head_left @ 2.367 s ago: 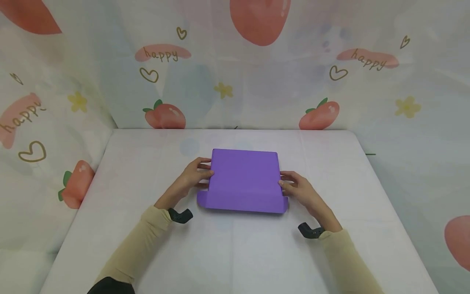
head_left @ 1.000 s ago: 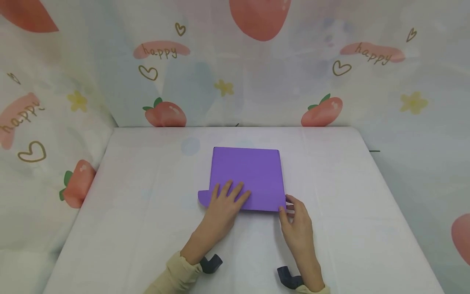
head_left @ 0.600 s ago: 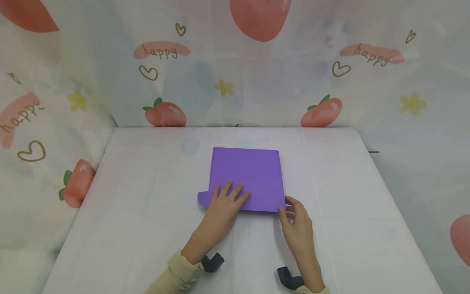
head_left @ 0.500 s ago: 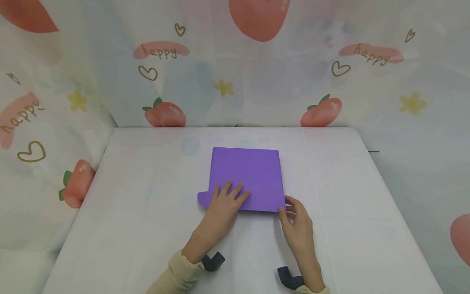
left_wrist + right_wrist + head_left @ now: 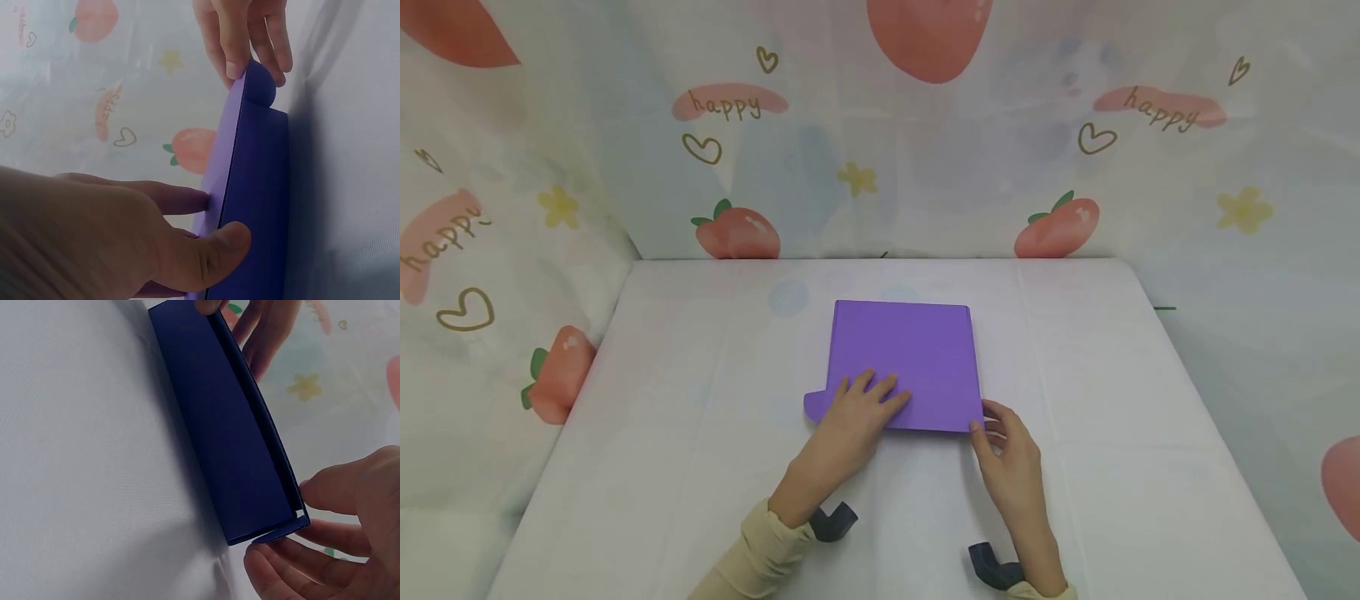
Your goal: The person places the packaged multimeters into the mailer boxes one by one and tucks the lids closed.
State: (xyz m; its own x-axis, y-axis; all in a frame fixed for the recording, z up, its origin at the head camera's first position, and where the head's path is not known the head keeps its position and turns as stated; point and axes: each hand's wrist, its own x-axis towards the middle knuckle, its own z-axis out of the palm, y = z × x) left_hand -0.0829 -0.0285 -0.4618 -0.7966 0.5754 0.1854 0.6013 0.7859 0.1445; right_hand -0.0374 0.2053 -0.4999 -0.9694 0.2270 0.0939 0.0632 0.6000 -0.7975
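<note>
A purple cardboard mailer box (image 5: 910,350) lies on the white-covered table, lid on top. My left hand (image 5: 850,429) lies over the lid's front left part, its fingers spread on top; in the left wrist view its thumb (image 5: 225,247) hooks over the lid's front edge against the front wall. At the front right corner my right hand (image 5: 1011,458) pinches the lid corner and its side flap (image 5: 281,531), thumb on the corner and fingers under the flap. The left side flap (image 5: 814,405) sticks out beside the box. A narrow gap runs below the lid's front edge in the right wrist view.
The table (image 5: 700,350) carries a white cloth. A printed curtain (image 5: 940,167) with fruit, hearts and flowers stands behind and along the sides. Dark wrist-camera mounts (image 5: 835,522) sit under both wrists, below beige sleeves (image 5: 760,554).
My left hand has gone from the box's left side onto the lid's front. My right hand has slid to the front right corner, and the right flap now bends down there.
</note>
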